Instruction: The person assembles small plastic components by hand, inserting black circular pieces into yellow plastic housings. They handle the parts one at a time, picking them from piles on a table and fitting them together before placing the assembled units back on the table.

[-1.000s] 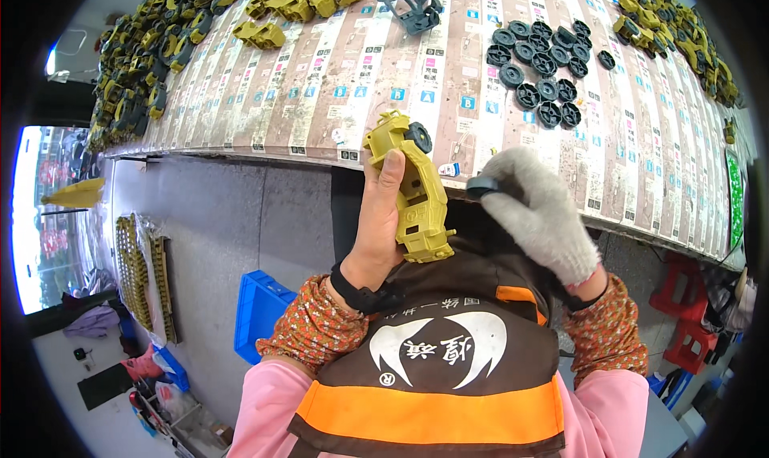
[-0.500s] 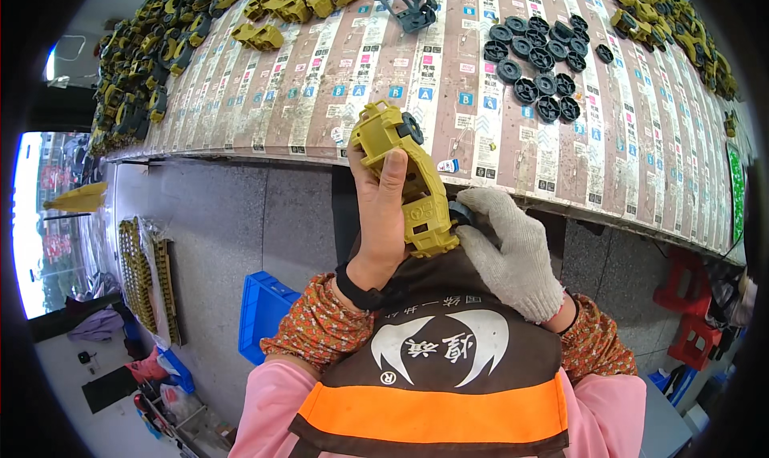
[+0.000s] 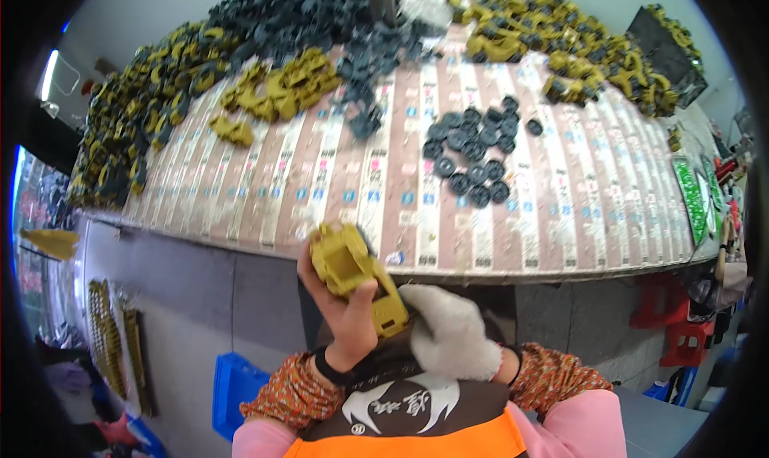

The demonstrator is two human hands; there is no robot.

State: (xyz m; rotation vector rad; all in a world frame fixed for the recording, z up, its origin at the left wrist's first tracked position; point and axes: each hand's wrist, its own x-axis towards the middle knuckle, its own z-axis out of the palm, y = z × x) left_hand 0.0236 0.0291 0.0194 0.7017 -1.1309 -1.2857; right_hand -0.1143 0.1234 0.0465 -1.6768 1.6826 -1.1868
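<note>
My bare left hand grips a yellow plastic toy truck body, held just below the table's front edge. My right hand, in a white knit glove, is pressed against the truck's lower right side; whether a wheel lies under its fingers is hidden. A cluster of loose black wheels lies on the table beyond my hands. A black band sits on my left wrist.
The table is covered with printed striped paper. Heaps of yellow truck bodies fill the left and far right, with dark grey parts piled at the back. A blue crate stands on the floor at lower left. Red stools stand at right.
The view has tilted up, showing more of the table. My hands and the truck body have dropped lower in the picture, and my gloved hand has closed in against the truck's lower side.
</note>
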